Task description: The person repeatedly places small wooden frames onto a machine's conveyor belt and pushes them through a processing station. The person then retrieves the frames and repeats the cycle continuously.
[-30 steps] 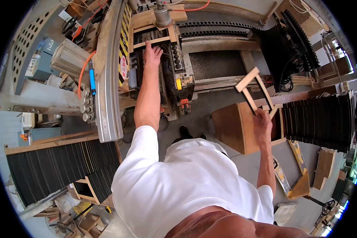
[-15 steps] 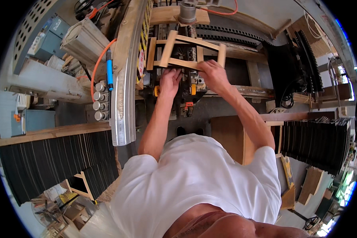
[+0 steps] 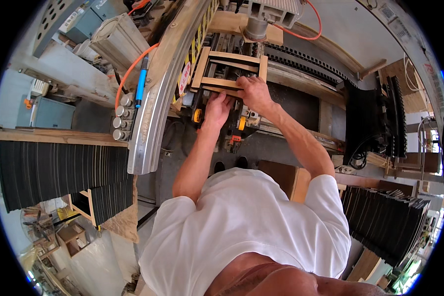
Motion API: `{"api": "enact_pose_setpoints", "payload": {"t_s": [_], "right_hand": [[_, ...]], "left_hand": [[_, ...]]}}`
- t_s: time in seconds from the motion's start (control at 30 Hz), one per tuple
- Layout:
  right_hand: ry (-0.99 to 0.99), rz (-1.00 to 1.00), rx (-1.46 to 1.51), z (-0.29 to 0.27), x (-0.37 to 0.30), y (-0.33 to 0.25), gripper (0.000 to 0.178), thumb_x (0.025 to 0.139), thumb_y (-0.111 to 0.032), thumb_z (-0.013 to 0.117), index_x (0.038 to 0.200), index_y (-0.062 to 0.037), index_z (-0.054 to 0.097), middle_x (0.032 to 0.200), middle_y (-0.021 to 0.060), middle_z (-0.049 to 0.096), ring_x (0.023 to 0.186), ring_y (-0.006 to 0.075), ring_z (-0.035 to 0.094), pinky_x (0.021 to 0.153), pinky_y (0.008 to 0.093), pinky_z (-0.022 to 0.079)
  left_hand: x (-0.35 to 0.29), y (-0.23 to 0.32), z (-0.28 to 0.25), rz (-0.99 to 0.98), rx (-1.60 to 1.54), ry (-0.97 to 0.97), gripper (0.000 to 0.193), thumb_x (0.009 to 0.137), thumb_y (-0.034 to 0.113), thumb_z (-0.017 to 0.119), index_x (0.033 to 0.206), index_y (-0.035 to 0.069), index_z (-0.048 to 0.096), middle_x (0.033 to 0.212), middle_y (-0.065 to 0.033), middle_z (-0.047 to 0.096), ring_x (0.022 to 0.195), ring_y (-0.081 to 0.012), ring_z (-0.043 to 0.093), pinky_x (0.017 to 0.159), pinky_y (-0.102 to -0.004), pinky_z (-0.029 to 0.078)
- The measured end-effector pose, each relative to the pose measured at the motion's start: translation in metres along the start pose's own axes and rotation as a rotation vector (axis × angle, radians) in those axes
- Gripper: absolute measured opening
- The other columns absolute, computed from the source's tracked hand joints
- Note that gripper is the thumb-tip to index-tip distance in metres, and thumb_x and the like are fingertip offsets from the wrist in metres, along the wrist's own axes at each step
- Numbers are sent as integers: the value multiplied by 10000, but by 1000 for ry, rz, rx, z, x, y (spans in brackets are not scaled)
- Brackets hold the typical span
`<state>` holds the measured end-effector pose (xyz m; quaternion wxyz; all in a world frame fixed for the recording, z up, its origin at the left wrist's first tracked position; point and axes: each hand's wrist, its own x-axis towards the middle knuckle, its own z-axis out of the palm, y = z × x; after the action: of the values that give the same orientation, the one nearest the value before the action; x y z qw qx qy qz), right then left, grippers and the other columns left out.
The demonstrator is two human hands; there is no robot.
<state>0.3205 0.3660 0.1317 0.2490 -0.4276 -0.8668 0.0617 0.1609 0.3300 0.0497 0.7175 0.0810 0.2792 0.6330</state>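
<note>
A light wooden rectangular frame [image 3: 200, 69] with dark inner edges lies in the machine's bed, over another wooden frame that is mostly hidden beneath it. My right hand [image 3: 256, 93] is closed on the right part of its near rail, fingers over the top. Against the same rail, lower and further left, my left hand [image 3: 218, 109] has its fingers curled at the rail's near edge; the fingertips are partly hidden. Above the far side of the frame stands a round metal press head [image 3: 256, 29].
On the left runs a metal guide beam [image 3: 145, 133] with a blue marker [image 3: 141, 84] and an orange hose [image 3: 126, 76]. Yellow clamp parts [image 3: 198, 116] sit beside my left wrist. Black stacked frames stand at left [image 3: 59, 165] and right [image 3: 385, 217].
The wooden frame, raised and tilted before, has come down to the left and lies flatter on the machine. Both hands stay at its near side. The whole view has turned slightly.
</note>
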Motion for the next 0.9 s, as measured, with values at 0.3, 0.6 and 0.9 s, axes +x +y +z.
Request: {"api": "enact_pose_setpoints", "payload": {"t_s": [0.3,0.6,0.9], "right_hand": [[25,19,80,22,60,55,267,753,-47,666,997,-62,558,879,147,667,914,368,604,810,462,440],[59,6,60,45,89,84,259,707,-15,599,957,-76,570,876,148,665,872,378,605,775,469,433],[-26,-21,-57,42,94,87,263,724,-60,610,984,-88,585,814,147,674,861,354,647,784,462,444]], "left_hand": [[-89,-7,-3,50,79,127,406,999,79,492,1396,58,412,1362,-99,533,1310,-267,475,1125,-441,347],[-184,-19,-4,95,83,205,356,986,36,487,1341,66,497,1320,-88,571,1285,-268,507,1092,-441,414],[-198,-10,-8,79,169,198,357,969,16,507,1325,46,499,1315,-104,575,1270,-290,519,1077,-435,429]]}}
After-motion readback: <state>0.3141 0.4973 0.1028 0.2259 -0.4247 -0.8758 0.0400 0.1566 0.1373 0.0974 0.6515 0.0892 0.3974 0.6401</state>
